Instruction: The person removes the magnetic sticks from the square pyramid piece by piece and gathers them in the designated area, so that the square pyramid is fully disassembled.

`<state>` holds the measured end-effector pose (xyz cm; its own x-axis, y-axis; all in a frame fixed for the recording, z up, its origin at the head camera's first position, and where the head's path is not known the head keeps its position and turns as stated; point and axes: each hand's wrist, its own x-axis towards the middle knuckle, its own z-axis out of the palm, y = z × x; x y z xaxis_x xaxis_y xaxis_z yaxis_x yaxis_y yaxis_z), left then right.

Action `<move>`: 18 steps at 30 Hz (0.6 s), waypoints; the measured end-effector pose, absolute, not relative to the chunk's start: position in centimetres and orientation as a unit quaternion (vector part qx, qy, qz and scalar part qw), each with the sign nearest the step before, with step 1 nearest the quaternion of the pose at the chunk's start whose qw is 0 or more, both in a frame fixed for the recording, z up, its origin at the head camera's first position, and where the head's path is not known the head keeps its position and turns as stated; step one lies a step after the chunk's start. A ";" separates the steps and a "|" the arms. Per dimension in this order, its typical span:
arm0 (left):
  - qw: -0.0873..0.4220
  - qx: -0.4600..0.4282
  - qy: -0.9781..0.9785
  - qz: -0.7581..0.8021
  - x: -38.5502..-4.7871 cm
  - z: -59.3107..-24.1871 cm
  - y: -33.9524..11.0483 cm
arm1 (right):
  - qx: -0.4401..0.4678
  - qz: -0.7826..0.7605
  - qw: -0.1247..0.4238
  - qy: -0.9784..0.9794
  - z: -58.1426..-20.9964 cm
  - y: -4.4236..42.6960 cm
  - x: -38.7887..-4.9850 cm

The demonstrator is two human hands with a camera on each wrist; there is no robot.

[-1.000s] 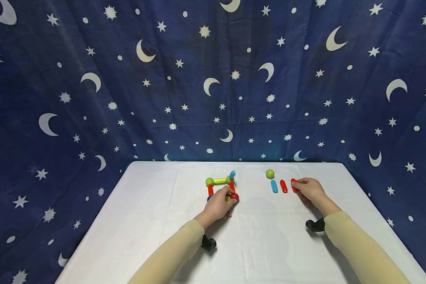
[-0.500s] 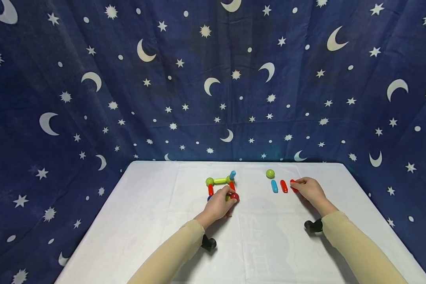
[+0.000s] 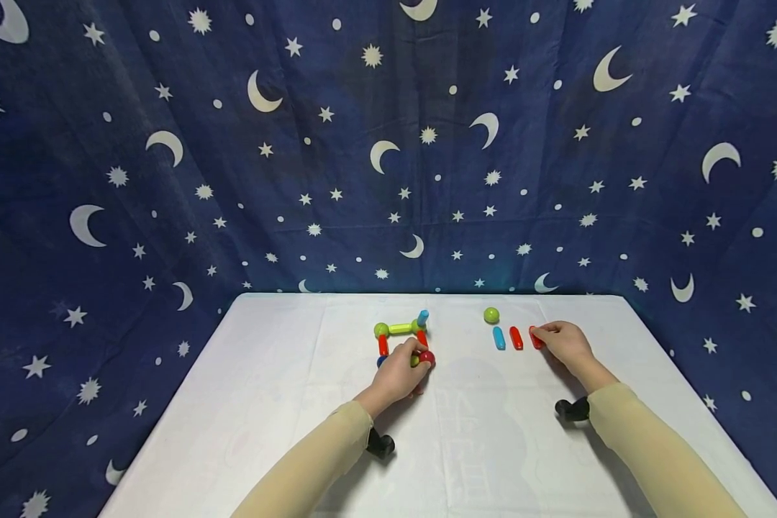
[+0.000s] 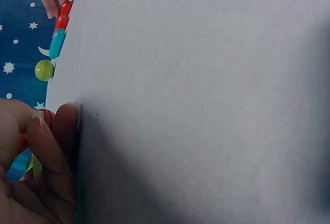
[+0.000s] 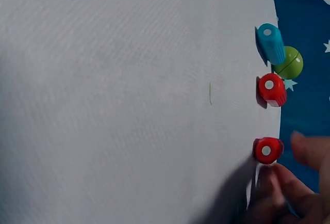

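One red rod [image 5: 268, 150], rightmost on the white tablecloth [image 3: 485, 432], is touched from its right by the nearer right hand [image 3: 565, 344], long axis running away from the person, pinch closure not tellable, while a red ball [image 3: 429, 359] is gripped by the left hand [image 3: 396, 372].
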<state>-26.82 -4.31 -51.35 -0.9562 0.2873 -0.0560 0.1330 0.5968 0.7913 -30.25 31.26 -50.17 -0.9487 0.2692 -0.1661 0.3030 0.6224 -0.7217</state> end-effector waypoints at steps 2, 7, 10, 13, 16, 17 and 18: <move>0.086 0.120 0.888 0.435 -26.9 -51.3 -4.3 | 0.155 -0.404 -0.016 0.902 -49.7 31.2 -30.2; 0.084 0.120 0.883 0.445 -26.9 -51.3 -4.9 | 0.138 -0.433 -0.085 0.887 -48.5 29.4 -30.3; 0.098 0.125 0.880 0.448 -26.8 -51.2 -5.1 | 0.076 -0.440 -0.090 0.890 -48.2 27.4 -30.2; 0.119 0.135 0.878 0.443 -26.6 -50.9 -5.2 | -0.008 -0.440 -0.076 0.895 -48.3 25.0 -29.8; 0.136 0.146 0.880 0.432 -26.3 -50.6 -5.3 | -0.077 -0.451 -0.042 0.888 -48.6 22.5 -29.3; 0.141 0.149 0.881 0.427 -26.2 -50.5 -5.4 | -0.094 -0.456 -0.028 0.885 -48.8 21.7 -29.2; 0.144 0.153 0.882 0.423 -26.1 -50.5 -5.4 | -0.106 -0.461 -0.016 0.881 -48.9 21.0 -29.0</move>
